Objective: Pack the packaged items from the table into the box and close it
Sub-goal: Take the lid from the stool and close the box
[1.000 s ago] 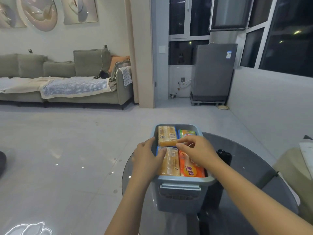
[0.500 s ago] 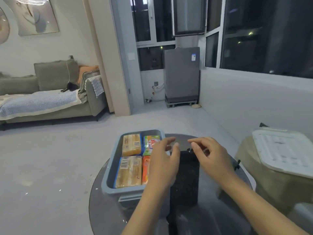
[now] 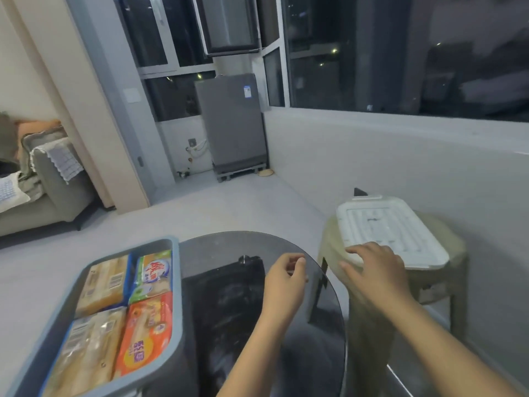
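Packing looks done as far as I can see: grey-blue open plastic box (image 3: pixel 177 285) at 8 o'clock on the round dark glass surface (image 3: pixel 312 325), holding four wrapped items in a two-by-two layout. Two tan clear-wrapped bars (image 3: pixel 104 282) sit on the box's left side, a green-and-white printed packet (image 3: pixel 153 275) at far right, an orange printed packet (image 3: pixel 144 333) at near right. No loose packages visible on the surface; only a dark black shape (image 3: pixel 229 285) under or on the glass beside the box, can't tell what it is.

Closing is not done. White ribbed rectangular plastic lid (image 3: pixel 400 227) lies flat on a beige plastic stool (image 3: pixel 446 270) at 2 o'clock, well apart from the box.

My right hand (image 3: pixel 372 270) is over the lid's near corner, fingers spread and straight, grip wide, fingertips at or touching the lid edge; I can't confirm contact. My left hand (image 3: pixel 286 282) hovers over the surface at centre, fingers loosely curled, grip relaxed, holding nothing.

My read: current step is fetching the lid. Left to do: take the lid off the stool, carry it toward 8 o'clock, seat it on the box rim, press it shut.
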A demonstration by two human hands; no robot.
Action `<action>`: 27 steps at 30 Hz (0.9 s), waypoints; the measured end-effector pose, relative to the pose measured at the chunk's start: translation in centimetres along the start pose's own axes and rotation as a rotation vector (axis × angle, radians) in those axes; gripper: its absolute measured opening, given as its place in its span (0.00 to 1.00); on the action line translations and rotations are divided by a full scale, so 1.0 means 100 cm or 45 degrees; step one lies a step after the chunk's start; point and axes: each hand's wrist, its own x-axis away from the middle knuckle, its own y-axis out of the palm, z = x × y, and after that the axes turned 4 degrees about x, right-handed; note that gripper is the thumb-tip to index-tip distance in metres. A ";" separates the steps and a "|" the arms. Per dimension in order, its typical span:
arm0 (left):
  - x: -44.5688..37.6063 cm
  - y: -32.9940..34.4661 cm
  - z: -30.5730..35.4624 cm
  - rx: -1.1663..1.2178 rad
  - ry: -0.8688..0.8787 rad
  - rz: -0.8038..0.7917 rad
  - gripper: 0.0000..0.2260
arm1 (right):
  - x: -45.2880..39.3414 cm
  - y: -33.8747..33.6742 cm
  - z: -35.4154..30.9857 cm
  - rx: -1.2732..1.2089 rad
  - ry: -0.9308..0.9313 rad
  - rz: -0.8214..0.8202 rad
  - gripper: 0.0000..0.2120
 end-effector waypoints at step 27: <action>-0.004 0.008 0.020 0.148 0.063 0.053 0.04 | 0.001 -0.031 -0.022 -0.568 -0.174 0.514 0.03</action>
